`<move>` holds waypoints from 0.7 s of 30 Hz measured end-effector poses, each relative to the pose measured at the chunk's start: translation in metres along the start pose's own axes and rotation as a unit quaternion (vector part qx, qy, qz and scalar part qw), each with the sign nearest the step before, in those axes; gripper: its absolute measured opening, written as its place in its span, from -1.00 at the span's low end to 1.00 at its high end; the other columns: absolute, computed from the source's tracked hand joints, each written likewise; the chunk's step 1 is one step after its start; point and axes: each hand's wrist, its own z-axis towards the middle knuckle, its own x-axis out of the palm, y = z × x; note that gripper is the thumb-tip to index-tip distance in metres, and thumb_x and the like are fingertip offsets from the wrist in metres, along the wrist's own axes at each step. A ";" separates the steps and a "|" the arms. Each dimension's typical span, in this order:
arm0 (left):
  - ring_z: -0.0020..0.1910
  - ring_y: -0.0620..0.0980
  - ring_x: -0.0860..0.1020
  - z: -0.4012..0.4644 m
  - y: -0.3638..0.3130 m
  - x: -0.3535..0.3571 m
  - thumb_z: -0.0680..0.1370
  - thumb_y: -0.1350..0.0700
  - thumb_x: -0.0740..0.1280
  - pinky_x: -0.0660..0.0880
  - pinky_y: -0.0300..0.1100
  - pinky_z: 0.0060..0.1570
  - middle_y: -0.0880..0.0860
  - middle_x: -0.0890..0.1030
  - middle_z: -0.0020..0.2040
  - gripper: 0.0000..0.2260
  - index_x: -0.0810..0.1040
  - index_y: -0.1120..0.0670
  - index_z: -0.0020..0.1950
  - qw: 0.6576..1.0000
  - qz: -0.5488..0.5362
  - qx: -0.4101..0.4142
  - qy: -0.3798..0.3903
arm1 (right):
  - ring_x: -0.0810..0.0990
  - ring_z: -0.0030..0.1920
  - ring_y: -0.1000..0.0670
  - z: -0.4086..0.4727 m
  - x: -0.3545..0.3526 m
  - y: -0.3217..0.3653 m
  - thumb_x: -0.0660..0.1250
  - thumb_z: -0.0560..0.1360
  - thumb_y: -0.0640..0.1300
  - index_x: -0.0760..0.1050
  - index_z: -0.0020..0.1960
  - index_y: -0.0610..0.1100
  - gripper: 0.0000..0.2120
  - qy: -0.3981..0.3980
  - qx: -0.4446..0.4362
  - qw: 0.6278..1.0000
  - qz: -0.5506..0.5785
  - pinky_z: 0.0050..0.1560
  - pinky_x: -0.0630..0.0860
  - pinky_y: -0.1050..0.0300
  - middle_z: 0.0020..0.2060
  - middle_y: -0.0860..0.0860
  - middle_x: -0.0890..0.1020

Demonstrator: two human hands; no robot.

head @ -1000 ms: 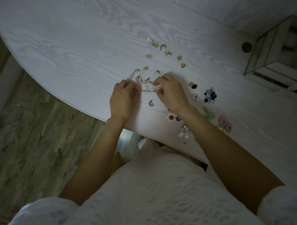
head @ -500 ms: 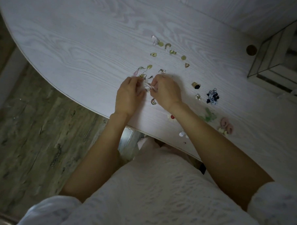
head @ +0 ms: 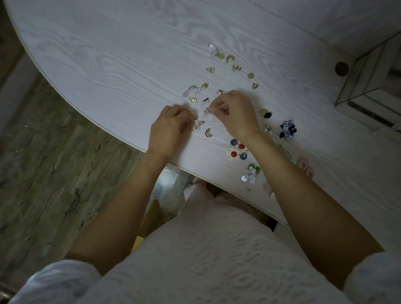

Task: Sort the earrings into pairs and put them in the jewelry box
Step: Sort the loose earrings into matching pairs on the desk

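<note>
Earrings scattered on table; glass jewelry box far right

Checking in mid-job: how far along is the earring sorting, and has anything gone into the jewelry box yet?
Early. Done: none visibly boxed; the glass jewelry box sits at the far right, its contents unclear. In hand: the left hand and right hand each pinch a small clear earring, apparently a matching pair. Left: gold pieces, a gold crescent, flower earrings and a blue-white one lie loose on the table.

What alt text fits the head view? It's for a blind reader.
Two hands, left and right, each pinch a small clear earring over a white table. Loose earrings lie scattered around them, and a glass box stands at the right edge.
</note>
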 end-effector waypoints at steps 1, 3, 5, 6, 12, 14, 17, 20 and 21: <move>-0.08 0.10 0.51 -0.003 0.003 -0.001 0.50 0.16 0.35 0.44 -0.13 -0.28 0.06 0.60 -0.03 -0.94 0.59 0.10 -0.05 1.000 0.000 -0.013 -0.003 | 0.52 -0.14 0.10 -0.001 0.001 0.001 0.36 0.48 -0.20 0.57 -0.05 -0.15 -0.93 -0.002 -0.007 1.000 0.008 -0.07 0.53 0.18 -0.04 -0.06 0.58; -0.10 0.12 0.51 -0.014 0.006 -0.003 0.46 0.20 0.38 0.47 -0.09 -0.25 0.08 0.61 -0.05 -0.95 0.58 0.13 -0.09 0.999 -0.006 -0.049 -0.021 | 0.51 -0.11 0.08 -0.007 0.005 0.006 0.33 0.48 -0.21 0.55 -0.07 -0.16 -0.95 -0.004 -0.026 0.999 0.033 -0.08 0.50 0.20 -0.04 -0.07 0.58; -0.12 0.12 0.52 -0.025 0.006 -0.005 0.42 0.21 0.41 0.44 -0.13 -0.21 0.08 0.62 -0.08 -0.94 0.58 0.15 -0.13 0.994 -0.021 -0.097 -0.041 | 0.52 -0.03 0.06 -0.012 0.010 0.012 0.32 0.48 -0.25 0.52 -0.07 -0.21 -0.96 0.004 -0.051 0.996 0.071 0.00 0.50 0.15 0.02 -0.10 0.58; -0.13 0.10 0.52 -0.032 0.005 -0.006 0.42 0.20 0.41 0.43 -0.14 -0.20 0.08 0.63 -0.08 -0.94 0.59 0.15 -0.14 0.991 -0.031 -0.121 -0.048 | 0.51 0.03 0.08 -0.016 0.012 0.015 0.32 0.47 -0.27 0.50 -0.08 -0.23 -0.96 0.014 -0.061 0.994 0.087 0.05 0.49 0.16 0.07 -0.11 0.58; -0.20 0.01 0.56 -0.062 -0.015 -0.004 0.41 0.22 0.40 0.50 -0.18 -0.20 0.06 0.61 -0.13 -0.90 0.62 0.12 -0.10 0.983 -0.088 -0.155 -0.046 | 0.49 -0.05 -0.07 -0.052 0.023 0.023 0.35 0.41 -0.27 0.49 -0.14 -0.22 -0.95 0.021 -0.158 0.987 -0.031 -0.12 0.45 0.17 -0.10 -0.10 0.59; -0.21 0.02 0.57 -0.069 -0.023 -0.001 0.41 0.23 0.41 0.52 -0.17 -0.21 0.07 0.60 -0.12 -0.90 0.63 0.11 -0.09 0.982 -0.099 -0.156 -0.039 | 0.51 -0.12 -0.09 -0.068 0.025 0.017 0.35 0.42 -0.27 0.50 -0.15 -0.23 -0.96 -0.001 -0.139 0.988 -0.072 -0.23 0.50 0.08 -0.16 -0.12 0.56; -0.22 0.01 0.57 -0.073 -0.034 0.006 0.44 0.22 0.38 0.54 -0.16 -0.19 0.08 0.58 -0.09 -0.87 0.62 0.12 -0.03 0.981 -0.113 -0.156 -0.035 | 0.55 -0.15 -0.11 -0.085 0.026 0.006 0.33 0.46 -0.23 0.52 -0.10 -0.22 -0.94 -0.003 -0.078 0.989 -0.126 -0.25 0.54 0.03 -0.15 -0.13 0.57; -0.10 0.01 0.57 -0.071 -0.048 0.010 0.42 0.22 0.38 0.47 -0.26 -0.08 0.10 0.56 -0.01 -0.73 0.58 0.12 0.12 0.981 -0.129 -0.148 -0.002 | 0.55 -0.10 -0.12 -0.091 0.024 0.002 0.28 0.51 -0.19 0.52 -0.03 -0.21 -0.89 0.022 -0.027 0.987 -0.156 -0.20 0.47 0.05 -0.09 -0.13 0.57; -0.05 0.03 0.56 -0.071 -0.052 0.011 0.40 0.23 0.39 0.42 -0.30 -0.05 0.12 0.55 0.03 -0.67 0.55 0.13 0.17 0.982 -0.127 -0.140 0.020 | 0.55 -0.07 -0.11 -0.092 0.023 0.002 0.27 0.52 -0.18 0.52 0.00 -0.20 -0.88 0.024 -0.022 0.985 -0.168 -0.20 0.46 0.05 -0.06 -0.12 0.58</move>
